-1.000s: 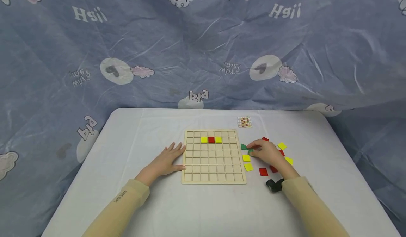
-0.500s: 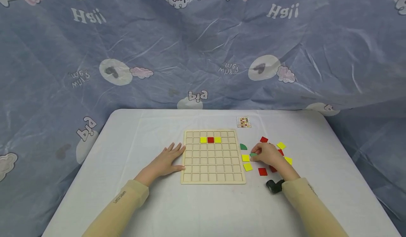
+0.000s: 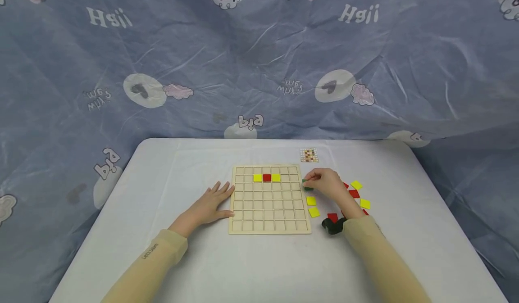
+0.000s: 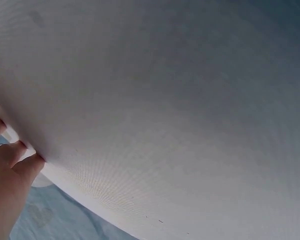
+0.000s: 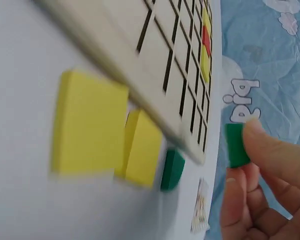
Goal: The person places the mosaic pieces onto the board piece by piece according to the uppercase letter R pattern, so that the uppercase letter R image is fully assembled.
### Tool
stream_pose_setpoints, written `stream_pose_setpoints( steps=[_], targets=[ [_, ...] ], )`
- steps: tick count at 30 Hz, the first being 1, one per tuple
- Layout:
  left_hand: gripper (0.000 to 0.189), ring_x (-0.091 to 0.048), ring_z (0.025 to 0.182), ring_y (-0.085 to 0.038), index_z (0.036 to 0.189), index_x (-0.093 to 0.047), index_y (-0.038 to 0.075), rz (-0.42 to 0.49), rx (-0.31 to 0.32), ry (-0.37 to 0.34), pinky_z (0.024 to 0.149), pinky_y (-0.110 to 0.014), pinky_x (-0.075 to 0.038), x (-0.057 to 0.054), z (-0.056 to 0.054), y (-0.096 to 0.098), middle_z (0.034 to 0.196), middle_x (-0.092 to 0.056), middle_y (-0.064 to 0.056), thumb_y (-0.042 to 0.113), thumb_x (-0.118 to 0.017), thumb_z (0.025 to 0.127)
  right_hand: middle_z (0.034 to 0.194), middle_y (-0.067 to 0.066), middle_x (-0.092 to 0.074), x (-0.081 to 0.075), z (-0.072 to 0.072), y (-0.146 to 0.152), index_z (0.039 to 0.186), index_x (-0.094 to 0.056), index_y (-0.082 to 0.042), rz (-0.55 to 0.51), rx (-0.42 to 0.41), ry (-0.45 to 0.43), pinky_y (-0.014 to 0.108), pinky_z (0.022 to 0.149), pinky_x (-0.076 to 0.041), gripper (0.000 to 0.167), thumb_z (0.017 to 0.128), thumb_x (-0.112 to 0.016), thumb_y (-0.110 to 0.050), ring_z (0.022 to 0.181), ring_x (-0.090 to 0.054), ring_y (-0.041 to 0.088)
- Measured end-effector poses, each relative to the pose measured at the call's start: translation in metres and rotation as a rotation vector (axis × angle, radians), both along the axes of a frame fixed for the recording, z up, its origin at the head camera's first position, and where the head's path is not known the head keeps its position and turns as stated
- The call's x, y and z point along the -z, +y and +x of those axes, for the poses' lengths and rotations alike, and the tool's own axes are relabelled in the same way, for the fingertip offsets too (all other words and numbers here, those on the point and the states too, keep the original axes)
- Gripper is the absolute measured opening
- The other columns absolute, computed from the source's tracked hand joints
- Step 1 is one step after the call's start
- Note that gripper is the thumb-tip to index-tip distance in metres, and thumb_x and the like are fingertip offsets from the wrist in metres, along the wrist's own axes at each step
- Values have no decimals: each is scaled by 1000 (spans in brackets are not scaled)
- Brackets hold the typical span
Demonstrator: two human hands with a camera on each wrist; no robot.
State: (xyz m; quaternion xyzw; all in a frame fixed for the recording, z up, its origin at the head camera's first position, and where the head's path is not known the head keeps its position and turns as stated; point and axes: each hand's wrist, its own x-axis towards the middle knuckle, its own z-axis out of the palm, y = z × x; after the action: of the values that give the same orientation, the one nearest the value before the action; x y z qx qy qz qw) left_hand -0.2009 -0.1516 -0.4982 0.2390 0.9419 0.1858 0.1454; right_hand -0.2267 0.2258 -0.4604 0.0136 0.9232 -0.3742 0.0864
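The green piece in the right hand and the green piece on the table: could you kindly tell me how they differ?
The held green piece is pinched in the right hand, while the lying green piece is apart from it. The held green piece is raised off the table; the lying green piece rests on it, beside the board. Both are green, and neither is in a cell of the board.

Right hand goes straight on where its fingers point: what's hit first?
Probably the grid board, at its right edge; depth is unclear, so the right hand may be high enough to pass over.
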Motion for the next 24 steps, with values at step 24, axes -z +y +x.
stream_pose_setpoints(
  steps=[24],
  targets=[
    [84,-11,152,-41,156,-29,13,-4,-4,-1,122,-58,-14,1,-1,-1,163,-22,-12,49,-67,90,90,11,-72,23,-27,-58,96,-73,-7,17,-21,131,36,73,-54,8,90,-72,-12,80,-65,22]
  ],
)
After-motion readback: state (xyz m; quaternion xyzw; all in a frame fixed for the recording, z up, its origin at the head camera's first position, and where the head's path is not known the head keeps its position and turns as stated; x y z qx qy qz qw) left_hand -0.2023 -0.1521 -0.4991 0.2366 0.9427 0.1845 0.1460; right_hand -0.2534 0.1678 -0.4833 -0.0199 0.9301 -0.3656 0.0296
